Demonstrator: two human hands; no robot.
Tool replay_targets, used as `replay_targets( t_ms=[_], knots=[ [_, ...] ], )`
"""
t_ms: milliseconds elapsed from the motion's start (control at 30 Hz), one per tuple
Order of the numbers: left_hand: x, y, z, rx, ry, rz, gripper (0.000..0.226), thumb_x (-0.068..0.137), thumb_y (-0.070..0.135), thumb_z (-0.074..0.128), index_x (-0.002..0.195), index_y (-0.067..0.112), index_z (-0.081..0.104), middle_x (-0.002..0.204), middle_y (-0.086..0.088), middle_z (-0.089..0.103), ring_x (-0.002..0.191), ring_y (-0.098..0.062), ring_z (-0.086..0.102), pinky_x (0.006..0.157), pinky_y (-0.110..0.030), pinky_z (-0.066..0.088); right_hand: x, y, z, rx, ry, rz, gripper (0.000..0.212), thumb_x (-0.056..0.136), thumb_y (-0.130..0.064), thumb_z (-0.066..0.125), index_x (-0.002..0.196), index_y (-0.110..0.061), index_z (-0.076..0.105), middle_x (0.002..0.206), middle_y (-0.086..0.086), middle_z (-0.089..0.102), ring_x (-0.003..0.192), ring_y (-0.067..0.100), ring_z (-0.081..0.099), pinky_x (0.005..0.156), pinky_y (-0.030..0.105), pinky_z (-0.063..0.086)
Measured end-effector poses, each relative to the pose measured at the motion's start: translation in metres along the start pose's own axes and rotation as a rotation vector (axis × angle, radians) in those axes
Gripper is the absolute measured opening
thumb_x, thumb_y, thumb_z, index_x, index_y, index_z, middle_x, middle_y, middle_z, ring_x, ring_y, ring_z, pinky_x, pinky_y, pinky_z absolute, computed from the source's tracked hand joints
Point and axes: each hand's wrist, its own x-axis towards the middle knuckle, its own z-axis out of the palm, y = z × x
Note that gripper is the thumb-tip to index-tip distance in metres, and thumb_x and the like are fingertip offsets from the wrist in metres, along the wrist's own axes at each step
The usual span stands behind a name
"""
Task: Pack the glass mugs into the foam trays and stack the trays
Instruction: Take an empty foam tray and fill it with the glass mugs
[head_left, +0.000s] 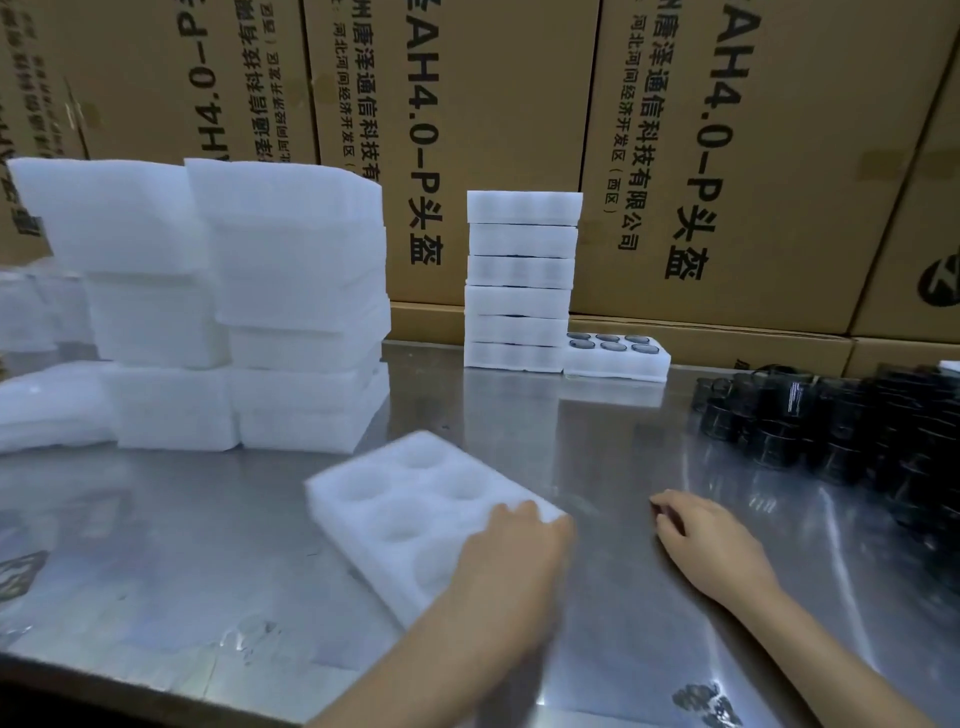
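The left hand (511, 551) rests on the near corner of an empty six-hole foam tray (410, 506) on the steel table (182, 545). The right hand (711, 540) hovers nearby, fingers loosely curled, holding nothing. Dark glass mugs (831, 426) crowd the right side; a six-high tray stack (519, 280) stands behind, a filled tray (615, 358) beside it.

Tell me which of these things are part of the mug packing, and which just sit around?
Part of the job:
empty foam tray under the left hand
glass mugs
filled tray
stacked trays
spare foam piles

Just there:
cardboard boxes
metal table
right hand, idle
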Motion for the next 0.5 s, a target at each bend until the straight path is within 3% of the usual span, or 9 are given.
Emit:
replay_targets(
  t_ms=[67, 133, 200, 267, 333, 400, 433, 500],
  knots=[
    [-0.008, 0.026, 0.0, -0.084, -0.066, 0.279, 0.051, 0.089, 0.007, 0.048, 0.134, 0.03, 0.041, 0.119, -0.008, 0.044, 0.113, -0.03, 0.041, 0.083, -0.043, 0.039, 0.002, 0.002, -0.002, 0.236, 0.055, 0.043, 0.025, 0.097, -0.021, 0.048, 0.117, -0.02, 0.063, 0.123, -0.004, 0.063, 0.11, 0.014, 0.055, 0.082, 0.022, 0.036],
    [-0.011, 0.044, -0.001, -0.099, -0.126, 0.494, 0.049, 0.094, 0.011, 0.043, 0.136, 0.035, 0.038, 0.117, -0.008, 0.048, 0.11, -0.028, 0.044, 0.085, -0.043, 0.038, 0.002, 0.006, -0.01, 0.691, 0.14, 0.179, 0.02, 0.098, -0.017, 0.048, 0.106, -0.015, 0.066, 0.115, 0.006, 0.066, 0.101, 0.016, 0.057, 0.083, 0.024, 0.037],
    [-0.007, 0.046, 0.0, -0.088, -0.13, 0.588, 0.046, 0.098, 0.014, 0.039, 0.137, 0.037, 0.039, 0.12, -0.006, 0.052, 0.112, -0.024, 0.047, 0.096, -0.038, 0.036, 0.003, 0.013, -0.021, 1.055, 0.197, 0.36, 0.021, 0.098, -0.023, 0.046, 0.101, -0.016, 0.066, 0.11, 0.009, 0.067, 0.1, 0.021, 0.06, 0.087, 0.033, 0.044],
    [0.0, 0.036, 0.001, -0.059, -0.038, 0.636, 0.055, 0.089, -0.001, 0.043, 0.135, 0.03, 0.047, 0.121, -0.004, 0.057, 0.12, -0.022, 0.045, 0.102, -0.034, 0.031, 0.005, 0.025, -0.032, 1.263, 0.214, 0.5, 0.027, 0.098, -0.032, 0.046, 0.106, -0.015, 0.065, 0.105, 0.009, 0.067, 0.096, 0.024, 0.062, 0.087, 0.037, 0.046],
    [0.006, 0.018, 0.001, -0.107, 0.059, 0.651, 0.062, 0.076, -0.013, 0.042, 0.124, 0.023, 0.058, 0.122, -0.001, 0.06, 0.129, -0.02, 0.04, 0.107, -0.034, 0.026, 0.006, 0.039, -0.037, 1.339, 0.222, 0.553, 0.028, 0.096, -0.029, 0.05, 0.11, -0.009, 0.064, 0.1, 0.01, 0.066, 0.088, 0.023, 0.061, 0.081, 0.033, 0.046],
    [0.016, -0.001, 0.006, -0.219, 0.175, 0.602, 0.057, 0.07, -0.014, 0.041, 0.107, 0.02, 0.068, 0.119, 0.0, 0.059, 0.126, -0.02, 0.042, 0.109, -0.036, 0.027, 0.003, 0.047, -0.039, 1.291, 0.19, 0.537, 0.021, 0.093, -0.018, 0.056, 0.107, -0.006, 0.066, 0.096, 0.01, 0.067, 0.082, 0.02, 0.062, 0.077, 0.03, 0.048],
    [0.022, -0.008, 0.012, -0.267, 0.255, 0.531, 0.054, 0.071, -0.014, 0.041, 0.101, 0.02, 0.07, 0.122, 0.001, 0.054, 0.126, -0.02, 0.04, 0.11, -0.033, 0.026, 0.0, 0.048, -0.039, 1.245, 0.153, 0.508, 0.017, 0.092, -0.013, 0.057, 0.102, -0.007, 0.067, 0.095, 0.011, 0.068, 0.082, 0.02, 0.063, 0.078, 0.031, 0.049],
    [0.032, -0.015, 0.024, -0.421, 0.384, 0.286, 0.048, 0.078, -0.012, 0.044, 0.102, 0.02, 0.069, 0.133, 0.0, 0.039, 0.128, -0.017, 0.031, 0.108, -0.015, 0.014, -0.007, 0.048, -0.04, 1.143, 0.084, 0.445, 0.011, 0.091, -0.011, 0.058, 0.091, -0.011, 0.069, 0.095, 0.011, 0.069, 0.084, 0.022, 0.064, 0.083, 0.035, 0.049]
  ],
)
